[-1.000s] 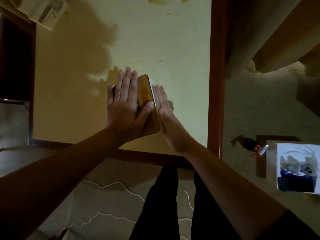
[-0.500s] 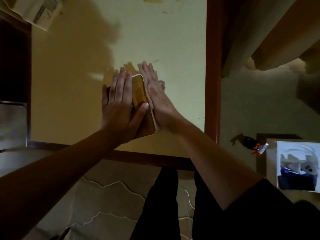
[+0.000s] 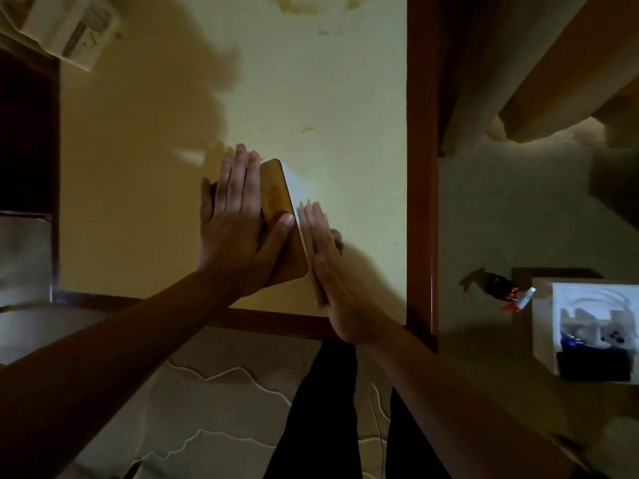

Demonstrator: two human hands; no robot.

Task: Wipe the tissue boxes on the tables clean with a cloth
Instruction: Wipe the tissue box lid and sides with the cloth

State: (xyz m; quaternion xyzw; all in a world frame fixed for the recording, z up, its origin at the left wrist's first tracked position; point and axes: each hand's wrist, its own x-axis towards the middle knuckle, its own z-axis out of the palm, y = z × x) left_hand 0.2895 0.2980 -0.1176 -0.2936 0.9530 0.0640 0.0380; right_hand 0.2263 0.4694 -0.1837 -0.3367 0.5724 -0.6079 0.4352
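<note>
Head view:
Box: the tissue box (image 3: 276, 198) sits on the yellow table (image 3: 311, 81), near the table's front edge. Its top is brown like wood and its right side is white.
Left hand: the left hand (image 3: 238, 229) lies flat on top of the box. The fingers are straight and close together, pointing away from the person. The thumb sticks out across the brown top. It grips nothing.
Right hand: the right hand (image 3: 325, 267) presses flat against the box's white right side. Its fingers are straight and look a bit blurry.
Cloth: a small dark bit (image 3: 336, 236) peeks out just right of the box, under the right hand. I cannot tell if it is the cloth.
Paper: a folded paper (image 3: 65, 25) lies far back and left of the box, at the table's corner.
White bin: a white bin (image 3: 594, 330) with small things inside stands on the floor, well right of the box.
Bottle: a little bottle (image 3: 501, 288) lies just left of the bin.
Legs: dark trousers (image 3: 318, 409) show below the table edge, near the box.
</note>
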